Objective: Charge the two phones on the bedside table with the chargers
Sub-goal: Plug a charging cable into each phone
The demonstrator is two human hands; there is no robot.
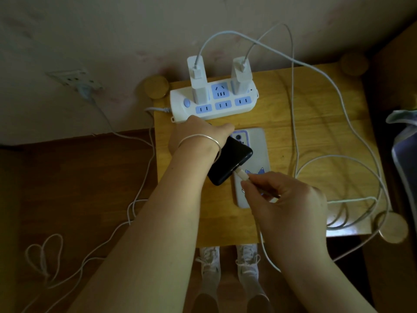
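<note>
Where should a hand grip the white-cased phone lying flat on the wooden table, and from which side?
Grip the white-cased phone across its long edges near the top right, coming from the right. It lies flat, camera side up; the black phone held by the left hand overlaps its left side, and the right hand with the white cable plug covers its lower end.

Strip (214, 105) at table's (304, 109) back edge, two chargers (198, 86) plugged on top. Phones before it: one (228, 161) tilted, overlapping the other's (255, 150) left side. Cables (352, 199) coiled right.
</note>
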